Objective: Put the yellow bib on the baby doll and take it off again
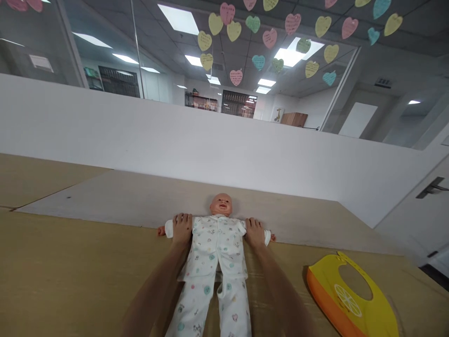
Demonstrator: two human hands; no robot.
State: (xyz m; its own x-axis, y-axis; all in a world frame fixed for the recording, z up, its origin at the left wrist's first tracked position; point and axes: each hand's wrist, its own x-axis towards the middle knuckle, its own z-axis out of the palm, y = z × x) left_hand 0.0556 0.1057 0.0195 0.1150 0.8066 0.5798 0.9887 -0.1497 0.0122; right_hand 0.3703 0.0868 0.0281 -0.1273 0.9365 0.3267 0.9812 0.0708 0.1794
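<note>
A baby doll [214, 262] in a white printed top and trousers lies on its back on a tan surface [70, 271], head pointing away from me. My left hand [182, 228] rests on the doll's sleeve at its shoulder, fingers curled down over it. My right hand [255, 231] presses the opposite sleeve the same way. Both forearms run alongside the doll's body. The doll's small hands stick out beyond my fingers.
A yellow and orange silicone bib [351, 299] lies to the right of the doll. A white low wall [175, 140] stands behind the surface, with glass panels above it. Paper hearts [259, 32] hang from the ceiling.
</note>
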